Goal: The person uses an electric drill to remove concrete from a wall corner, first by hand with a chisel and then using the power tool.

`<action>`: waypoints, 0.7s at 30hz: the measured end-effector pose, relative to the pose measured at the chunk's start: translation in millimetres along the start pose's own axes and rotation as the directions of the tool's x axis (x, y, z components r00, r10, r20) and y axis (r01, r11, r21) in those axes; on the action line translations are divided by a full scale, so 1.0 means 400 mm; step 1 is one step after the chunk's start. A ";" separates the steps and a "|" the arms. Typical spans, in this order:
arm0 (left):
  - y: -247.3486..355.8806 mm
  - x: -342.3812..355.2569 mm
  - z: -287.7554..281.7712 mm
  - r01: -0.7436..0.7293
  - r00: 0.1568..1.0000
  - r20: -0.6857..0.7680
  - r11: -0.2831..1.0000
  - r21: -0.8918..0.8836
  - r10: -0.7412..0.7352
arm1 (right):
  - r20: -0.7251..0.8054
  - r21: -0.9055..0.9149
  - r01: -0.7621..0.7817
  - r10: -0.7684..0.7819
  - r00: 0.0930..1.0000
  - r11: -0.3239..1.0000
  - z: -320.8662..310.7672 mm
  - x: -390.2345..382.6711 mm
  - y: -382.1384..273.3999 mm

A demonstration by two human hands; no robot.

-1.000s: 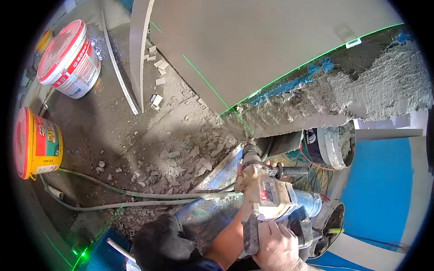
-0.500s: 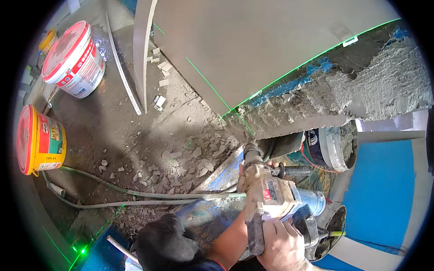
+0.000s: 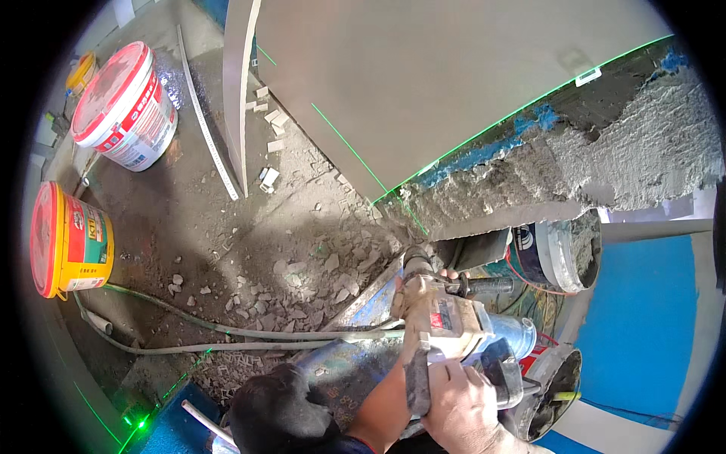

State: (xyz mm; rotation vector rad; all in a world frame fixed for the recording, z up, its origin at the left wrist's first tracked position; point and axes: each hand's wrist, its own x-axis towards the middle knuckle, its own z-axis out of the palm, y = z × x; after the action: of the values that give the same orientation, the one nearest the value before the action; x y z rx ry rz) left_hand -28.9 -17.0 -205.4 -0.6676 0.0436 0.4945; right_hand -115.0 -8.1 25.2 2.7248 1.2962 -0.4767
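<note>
My right hand [image 3: 463, 405] is wrapped around the rear handle of a dusty rotary hammer [image 3: 446, 321]. My left forearm passes beneath the tool. Only some fingers of my left hand [image 3: 451, 275] show, curled round the front of the hammer beside its dark side handle [image 3: 488, 287]; the palm is hidden. The hammer's nose points away from me, at the lower corner of a rough mortar-covered wall edge [image 3: 484, 198]. Whether the tip touches it I cannot tell. A large grey-brown panel [image 3: 446, 83] adjoins this edge, crossed by green laser lines.
Broken rubble [image 3: 302, 284] covers the floor ahead. Left stand a yellow bucket [image 3: 83, 242] and a white-and-red bucket [image 3: 136, 113]. A hose [image 3: 227, 344] runs to the hammer's left side. Mortar-caked buckets [image 3: 563, 253] lie right, near a blue surface [image 3: 635, 325]. A laser [image 3: 140, 424] glows lower left.
The hammer and both hands have shifted slightly left in the picture. The floor and buckets appear slightly lower. My hold on the tool looks the same.
</note>
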 end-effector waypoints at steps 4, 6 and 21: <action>0.047 0.025 -0.039 -0.054 0.968 0.247 0.996 0.077 0.033 | -0.029 -0.007 0.012 -0.012 1.000 1.000 0.014 0.000 -0.039; 0.083 0.016 -0.040 -0.028 0.897 0.440 0.989 0.145 -0.039 | -0.018 -0.030 0.008 -0.009 1.000 1.000 0.022 0.016 -0.048; 0.119 0.036 0.031 0.261 0.934 0.230 0.962 0.080 -0.273 | -0.082 -0.006 0.034 -0.035 0.996 0.999 0.054 0.042 -0.023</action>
State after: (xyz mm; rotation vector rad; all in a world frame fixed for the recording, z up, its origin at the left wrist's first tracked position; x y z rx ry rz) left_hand -39.1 28.5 -226.2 -0.5524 -0.2605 0.3068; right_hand -117.3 5.8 0.0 2.7493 1.3637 -0.3682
